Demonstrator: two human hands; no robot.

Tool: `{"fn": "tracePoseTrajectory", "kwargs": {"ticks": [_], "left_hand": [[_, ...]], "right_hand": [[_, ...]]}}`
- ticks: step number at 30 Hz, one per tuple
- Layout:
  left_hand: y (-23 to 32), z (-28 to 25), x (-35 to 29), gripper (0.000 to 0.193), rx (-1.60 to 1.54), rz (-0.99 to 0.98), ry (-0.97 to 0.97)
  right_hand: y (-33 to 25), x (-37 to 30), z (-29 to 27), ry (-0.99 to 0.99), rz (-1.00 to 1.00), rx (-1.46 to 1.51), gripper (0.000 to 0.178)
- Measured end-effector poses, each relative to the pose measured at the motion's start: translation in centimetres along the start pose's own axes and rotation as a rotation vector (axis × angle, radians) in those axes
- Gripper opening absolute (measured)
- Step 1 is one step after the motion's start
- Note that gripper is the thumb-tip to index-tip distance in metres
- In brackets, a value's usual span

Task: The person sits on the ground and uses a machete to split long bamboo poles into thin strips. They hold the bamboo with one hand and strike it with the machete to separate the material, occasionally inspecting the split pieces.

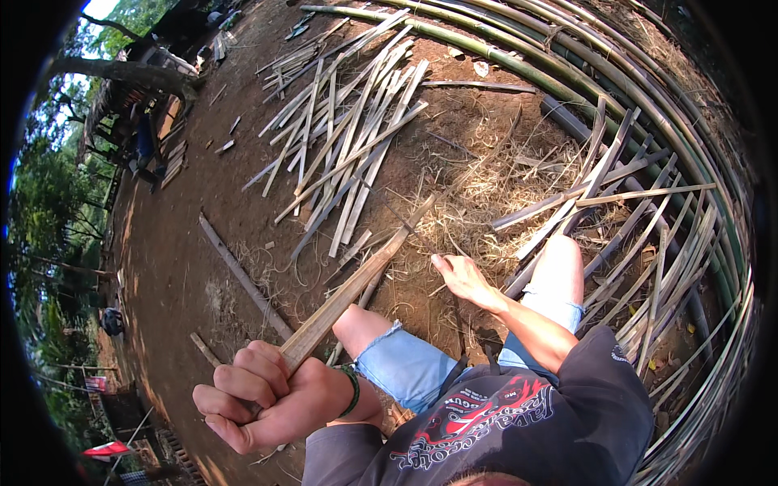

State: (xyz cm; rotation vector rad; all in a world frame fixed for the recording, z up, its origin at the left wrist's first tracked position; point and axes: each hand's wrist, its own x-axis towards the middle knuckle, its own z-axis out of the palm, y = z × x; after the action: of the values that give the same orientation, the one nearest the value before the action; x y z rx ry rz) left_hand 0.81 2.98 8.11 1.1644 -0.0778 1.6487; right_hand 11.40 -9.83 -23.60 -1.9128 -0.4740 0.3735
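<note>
My left hand (263, 393), a dark green band at its wrist, is closed round the near end of a bamboo slat (348, 296). The slat slants up and away to the right, held above the ground. Close to its far end, my right hand (463, 278) is closed, with its fingertips together. From there a thin, dark, knife-like blade (397, 217) runs up to the left and crosses the slat near its tip. Its handle is hidden in my fingers, so I cannot tell its exact kind.
Split bamboo slats (356, 130) lie heaped ahead on bare soil. Pale shavings (478, 194) cover the ground ahead of my right hand. More strips (648, 267) lean at the right, beside long green poles (567, 73). A bamboo pole piece (243, 271) lies at left. Further off sits a person (146, 146).
</note>
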Motion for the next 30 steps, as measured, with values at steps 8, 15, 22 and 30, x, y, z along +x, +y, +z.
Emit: {"fn": "tracePoseTrajectory", "kwargs": {"ticks": [8, 15, 22, 30], "left_hand": [[-0.4, 0.0, 0.3, 0.035, -0.014, -0.04, 0.002], [-0.6, -0.5, 1.0, 0.036, 0.072, 0.037, 0.083], [-0.3, -1.1, 0.6, 0.037, -0.021, 0.006, -0.011], [-1.1, 0.1, 2.6, 0.035, -0.01, -0.103, 0.065]], "right_hand": [[6.0, 2.2, -1.4, -0.076, 0.269, -0.137, 0.063], [0.3, 0.9, 0.3, -0.213, -0.028, -0.054, 0.055], [7.5, 4.5, 0.3, -0.091, 0.204, -0.213, 0.068], [16.2, 6.9, -0.2, -0.057, 0.577, -0.288, 0.079]]}}
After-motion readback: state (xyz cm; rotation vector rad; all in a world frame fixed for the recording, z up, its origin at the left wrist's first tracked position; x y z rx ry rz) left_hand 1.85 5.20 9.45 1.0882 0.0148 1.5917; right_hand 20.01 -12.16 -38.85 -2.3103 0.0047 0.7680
